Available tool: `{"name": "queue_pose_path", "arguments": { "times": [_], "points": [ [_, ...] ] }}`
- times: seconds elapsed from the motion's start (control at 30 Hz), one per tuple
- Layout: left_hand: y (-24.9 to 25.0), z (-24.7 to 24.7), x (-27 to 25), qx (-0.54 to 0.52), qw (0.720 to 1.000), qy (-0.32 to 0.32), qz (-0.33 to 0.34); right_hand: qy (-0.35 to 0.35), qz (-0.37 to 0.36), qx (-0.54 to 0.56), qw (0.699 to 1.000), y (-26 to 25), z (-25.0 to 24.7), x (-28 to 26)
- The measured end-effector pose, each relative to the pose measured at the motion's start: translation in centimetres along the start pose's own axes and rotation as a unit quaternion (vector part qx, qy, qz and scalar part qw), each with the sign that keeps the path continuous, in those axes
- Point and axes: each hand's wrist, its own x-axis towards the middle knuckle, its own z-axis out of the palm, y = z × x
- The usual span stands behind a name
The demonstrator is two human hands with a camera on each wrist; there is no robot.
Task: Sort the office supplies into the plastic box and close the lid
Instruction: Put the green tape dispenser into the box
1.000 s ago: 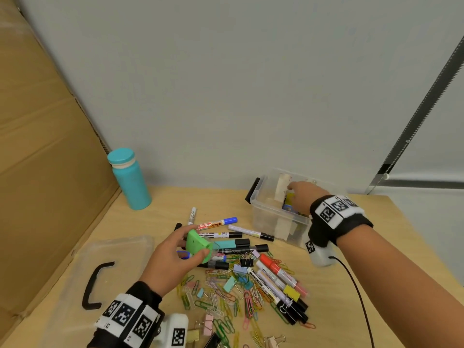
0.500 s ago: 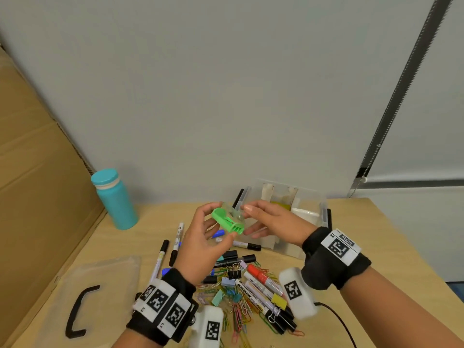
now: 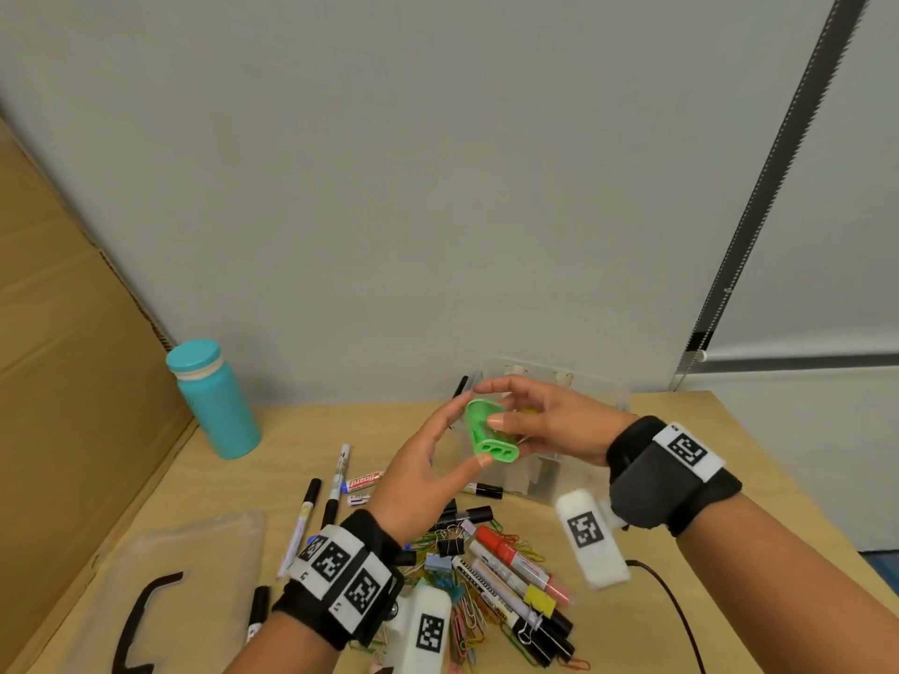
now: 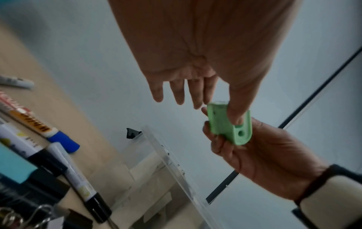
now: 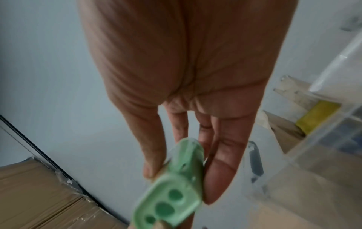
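Observation:
A green pencil sharpener (image 3: 489,435) (image 4: 225,125) (image 5: 176,186) is held in the air in front of the clear plastic box (image 3: 559,369). My left hand (image 3: 473,430) (image 4: 217,113) pinches it end to end, thumb on the lower end and index tip at the top. My right hand (image 3: 506,411) (image 5: 181,186) grips its middle, thumb in front and fingers behind. The box stands open at the back of the table with cardboard dividers and a yellow item (image 5: 317,116) inside. Its clear lid (image 3: 194,552) with a black handle lies flat at front left.
Markers (image 3: 515,571), binder clips and coloured paper clips (image 3: 467,620) lie in a heap under my wrists. More pens (image 3: 335,479) lie to the left. A teal bottle (image 3: 214,396) stands at back left by a cardboard wall (image 3: 63,381). A black cable (image 3: 671,605) crosses the right side.
My left hand lifted the sharpener from the pile toward the box. My right hand came out of the box and took hold of the sharpener too; it has turned more upright.

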Motion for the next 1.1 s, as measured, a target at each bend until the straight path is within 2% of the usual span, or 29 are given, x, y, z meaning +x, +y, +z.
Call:
{"name": "queue_pose_path", "arguments": {
  "times": [0.07, 0.13, 0.23, 0.3, 0.37, 0.47, 0.7, 0.87, 1.0, 1.1],
  "points": [
    [-0.2, 0.2, 0.9, 0.039, 0.999, 0.004, -0.015, 0.02, 0.003, -0.077, 0.997, -0.6, -1.1, 0.0],
    [-0.9, 0.6, 2.4, 0.092, 0.995, 0.012, -0.022, 0.091, 0.002, -0.167, 0.982, -0.8, -2.3, 0.6],
    [-2.9, 1.3, 5.4, 0.222, 0.974, 0.011, -0.054, 0.251, 0.016, -0.324, 0.912, -0.7, -4.2, 2.5],
    [-4.2, 1.9, 7.3, 0.299, 0.951, -0.004, -0.083, 0.296, 0.064, -0.392, 0.869, -0.1, -5.1, 4.2],
    [-5.2, 2.4, 8.8, 0.338, 0.935, -0.043, -0.095, 0.308, 0.108, -0.44, 0.837, 0.6, -5.9, 6.1],
    [-6.4, 3.1, 9.4, 0.365, 0.922, -0.1, -0.088, 0.27, 0.17, -0.502, 0.804, 2.1, -7.3, 8.4],
    [-7.7, 3.7, 9.1, 0.347, 0.928, -0.102, -0.089, 0.162, 0.264, -0.556, 0.771, 8.0, -13.1, 15.1],
    [-7.7, 3.7, 9.0, 0.344, 0.931, -0.095, -0.083, 0.114, 0.286, -0.565, 0.765, 9.2, -14.3, 17.3],
    [-7.5, 3.8, 8.9, 0.343, 0.931, -0.091, -0.085, 0.096, 0.266, -0.591, 0.756, 10.8, -15.2, 19.1],
    [-7.4, 3.8, 8.9, 0.347, 0.929, -0.092, -0.088, 0.037, 0.285, -0.632, 0.72, 7.4, -12.3, 16.3]
  ]
}}
